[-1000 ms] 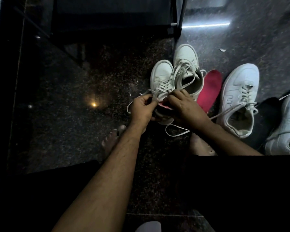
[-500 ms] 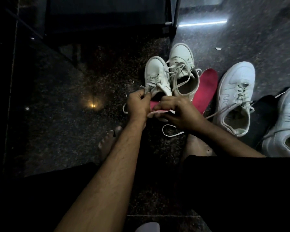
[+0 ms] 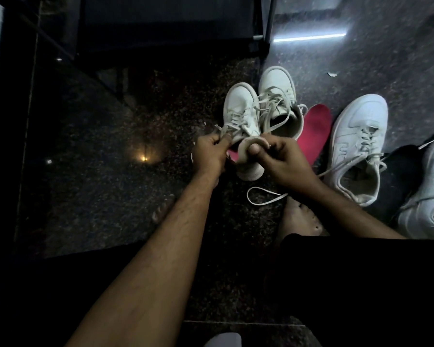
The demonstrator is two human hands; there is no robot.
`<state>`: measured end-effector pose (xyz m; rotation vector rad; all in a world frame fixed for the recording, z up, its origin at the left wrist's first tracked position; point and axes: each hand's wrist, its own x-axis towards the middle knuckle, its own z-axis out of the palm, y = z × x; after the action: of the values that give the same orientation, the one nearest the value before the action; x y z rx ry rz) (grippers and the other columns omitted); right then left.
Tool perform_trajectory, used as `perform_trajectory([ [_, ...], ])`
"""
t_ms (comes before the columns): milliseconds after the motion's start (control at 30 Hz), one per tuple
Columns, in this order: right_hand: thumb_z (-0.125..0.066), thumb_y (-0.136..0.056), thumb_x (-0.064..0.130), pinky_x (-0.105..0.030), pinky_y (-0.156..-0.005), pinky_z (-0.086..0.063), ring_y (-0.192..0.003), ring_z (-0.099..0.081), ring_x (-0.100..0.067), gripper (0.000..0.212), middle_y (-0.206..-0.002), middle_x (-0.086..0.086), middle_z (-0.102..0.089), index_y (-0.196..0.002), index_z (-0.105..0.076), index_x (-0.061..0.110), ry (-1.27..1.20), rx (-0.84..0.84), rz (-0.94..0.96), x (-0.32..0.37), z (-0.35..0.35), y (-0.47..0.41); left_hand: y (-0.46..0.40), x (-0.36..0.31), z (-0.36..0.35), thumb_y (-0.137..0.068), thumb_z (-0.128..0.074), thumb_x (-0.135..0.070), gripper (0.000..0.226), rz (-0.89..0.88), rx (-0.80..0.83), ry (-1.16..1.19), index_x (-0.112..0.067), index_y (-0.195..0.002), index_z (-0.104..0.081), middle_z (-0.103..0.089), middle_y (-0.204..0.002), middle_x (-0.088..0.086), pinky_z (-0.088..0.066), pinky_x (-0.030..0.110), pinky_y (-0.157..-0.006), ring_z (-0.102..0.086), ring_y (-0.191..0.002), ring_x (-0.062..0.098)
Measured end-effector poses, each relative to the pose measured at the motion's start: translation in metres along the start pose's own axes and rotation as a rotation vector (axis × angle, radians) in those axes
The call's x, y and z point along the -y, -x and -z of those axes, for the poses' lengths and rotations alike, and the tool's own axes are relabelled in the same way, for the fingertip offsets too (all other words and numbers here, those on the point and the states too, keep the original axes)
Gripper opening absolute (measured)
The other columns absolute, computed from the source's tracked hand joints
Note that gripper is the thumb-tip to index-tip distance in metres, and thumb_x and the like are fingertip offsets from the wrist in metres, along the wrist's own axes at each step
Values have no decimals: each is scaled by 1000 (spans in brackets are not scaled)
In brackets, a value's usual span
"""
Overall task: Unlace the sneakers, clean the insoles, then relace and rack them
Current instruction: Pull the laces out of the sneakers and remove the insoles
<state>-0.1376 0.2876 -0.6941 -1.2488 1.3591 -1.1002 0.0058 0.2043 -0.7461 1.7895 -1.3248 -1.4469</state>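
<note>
floor of dark speckled stone lies under both hands. beyond the hands stand two white sneakers side by side: the left sneaker and its partner. right of the right hand lies a red insole, then another white sneaker. the right hand grips the left sneaker's heel collar, thumb on it. the left hand pinches its laces.
</note>
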Motion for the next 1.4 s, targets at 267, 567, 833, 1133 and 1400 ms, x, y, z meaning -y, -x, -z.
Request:
perform_trajectory([
  [267, -47, -97, 55, -37, -61, -48, -65, -63, -19, 55, -66, -3, -66, -69, -65, 12, 470, -169, -240, -2, 12, 8, 28, -12, -18, -93, -53, -64, 67, 229, -55, -258, -6, -123, -69, -70, -116, 21, -49, 33, -92, -64, -112, 35],
  [567, -63, -89, 19, -38, -62, -41, -69, -60, -27, 18, -76, -3, -64, -99, -50, 15, 585, -171, -263, -13, -1, 6, 17, 15, -27, -70, -36, -86, 94, 277, 197, -72, -17, -128, -62, -74, -109, 9, -56, 49, -94, -70, -101, 28],
  [833, -56, -86, -10, -17, -35, -22, -36, -30, -5, 30, -53, 1, -39, -84, -46, 18, -48, -56, -494, 5, 12, 6, 23, -17, -28, -106, -37, -51, 45, 550, 256, 122, -15, -109, -65, -65, -69, 1, -47, 20, -41, -61, -43, 12],
  [1133, -60, -88, 6, -25, -42, -24, -42, -30, -8, 17, -51, 9, -41, -98, -51, 18, 155, 61, -361, 12, 14, 16, 45, -41, -19, -107, -37, -13, 34, 610, 258, 403, -6, -80, -57, -64, -50, 10, -52, 23, -39, -62, -39, 18],
  [1400, -54, -93, 47, -35, -62, -41, -89, -65, -34, 28, -93, -7, -70, -107, -59, 23, 1008, -137, -165, 1, 21, 17, 63, -41, -38, -100, -28, -7, 32, 604, 207, 312, -14, -84, -55, -60, -72, 9, -44, 32, -62, -54, -63, 23],
])
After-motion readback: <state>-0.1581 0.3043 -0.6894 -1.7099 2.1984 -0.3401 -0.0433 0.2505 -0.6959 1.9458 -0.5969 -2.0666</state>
